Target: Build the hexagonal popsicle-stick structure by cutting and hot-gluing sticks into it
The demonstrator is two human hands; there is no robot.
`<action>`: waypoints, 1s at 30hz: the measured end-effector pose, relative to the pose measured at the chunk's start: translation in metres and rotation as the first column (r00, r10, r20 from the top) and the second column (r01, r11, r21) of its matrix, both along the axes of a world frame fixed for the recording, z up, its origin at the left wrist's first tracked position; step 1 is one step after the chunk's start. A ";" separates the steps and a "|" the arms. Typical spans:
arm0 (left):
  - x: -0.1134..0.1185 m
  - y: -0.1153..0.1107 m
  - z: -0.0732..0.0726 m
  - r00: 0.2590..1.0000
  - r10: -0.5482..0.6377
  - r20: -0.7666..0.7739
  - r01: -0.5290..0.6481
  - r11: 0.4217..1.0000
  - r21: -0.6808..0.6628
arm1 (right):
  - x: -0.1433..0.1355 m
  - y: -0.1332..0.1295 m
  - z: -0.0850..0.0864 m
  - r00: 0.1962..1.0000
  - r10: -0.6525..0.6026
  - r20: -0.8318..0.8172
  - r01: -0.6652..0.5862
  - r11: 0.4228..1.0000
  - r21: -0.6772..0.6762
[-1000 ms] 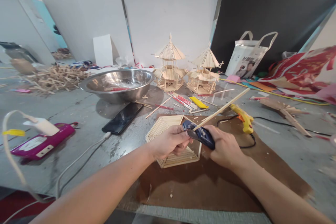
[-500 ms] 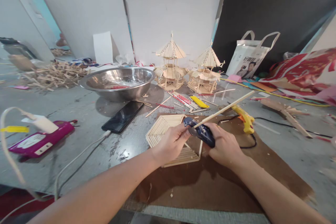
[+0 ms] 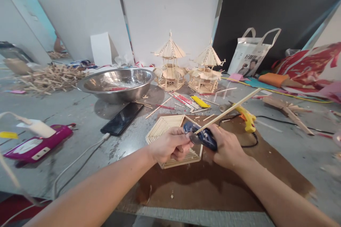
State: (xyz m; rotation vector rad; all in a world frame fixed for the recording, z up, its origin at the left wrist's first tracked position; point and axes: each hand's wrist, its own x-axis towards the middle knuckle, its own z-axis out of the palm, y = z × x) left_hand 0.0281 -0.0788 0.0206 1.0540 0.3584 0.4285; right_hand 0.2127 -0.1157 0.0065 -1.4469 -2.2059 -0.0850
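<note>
My right hand (image 3: 227, 145) is wrapped round a dark blue-handled cutter (image 3: 209, 139) with a rounded metal head. A long, thin wooden stick (image 3: 231, 110) lies across the cutter's jaws and slants up to the right. The fingers of my left hand (image 3: 170, 143) pinch the stick's lower end beside the metal head. Below both hands, a many-sided panel of wooden sticks (image 3: 160, 127) rests on a brown board (image 3: 226, 188); my left hand covers part of it.
A yellow hot glue gun (image 3: 248, 118) lies right of my hands with its black cord. Behind are a steel bowl (image 3: 125, 94), two stick pagodas (image 3: 172, 74) and a yellow-handled item (image 3: 200, 101). A phone (image 3: 122, 118) and a purple power strip (image 3: 39, 143) are on the left.
The stick's far end has tilted slightly upward in the cutter. My left fingers have shifted and curled in closer to the metal head. The whole view has moved a little.
</note>
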 end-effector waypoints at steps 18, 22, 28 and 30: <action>0.002 -0.002 -0.003 0.987 0.157 -0.026 -0.151 0.974 0.167 | -0.003 -0.005 0.006 0.995 -0.101 0.002 0.100 0.982 -0.159; 0.007 0.000 -0.004 0.910 0.408 -0.069 -0.312 0.785 0.535 | -0.006 -0.004 0.009 0.979 -0.203 0.034 0.205 0.952 -0.228; 0.009 0.002 -0.003 0.829 0.560 0.006 -0.312 0.453 0.835 | -0.008 0.003 0.006 0.972 -0.233 -0.019 0.224 0.949 -0.224; 0.009 0.001 -0.002 0.835 0.550 -0.019 -0.311 0.500 0.808 | -0.006 0.004 0.004 0.983 -0.172 -0.066 0.156 0.967 -0.201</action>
